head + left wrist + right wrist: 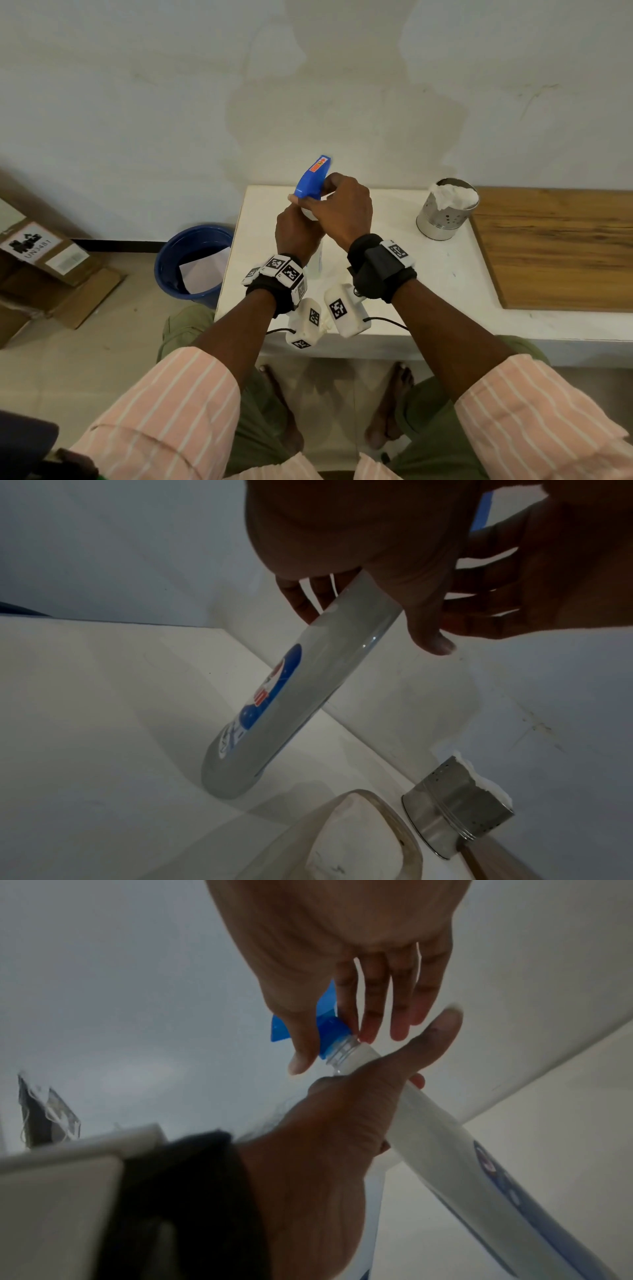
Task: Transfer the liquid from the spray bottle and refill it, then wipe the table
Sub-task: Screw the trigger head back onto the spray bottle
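A clear spray bottle [317, 262] with a blue and red label stands tilted on the white table [428, 294]. My left hand [294, 226] grips its upper body just under the neck, thumb lying along it. My right hand [346, 205] pinches the collar of the blue spray head [313, 178] from above. In the right wrist view the bottle's bare neck thread [346, 1049] shows below the blue collar [329, 1031], with my left hand [342, 1110] wrapped round the bottle [462, 1150]. The left wrist view shows the bottle [294, 691] with its base on the table.
A perforated steel cup [447, 212] stuffed with white cloth or paper stands to the right, also in the left wrist view [455, 807]. A wooden board [555, 246] lies beyond it. A blue bucket [193, 260] and cardboard boxes [41, 270] sit on the floor to the left.
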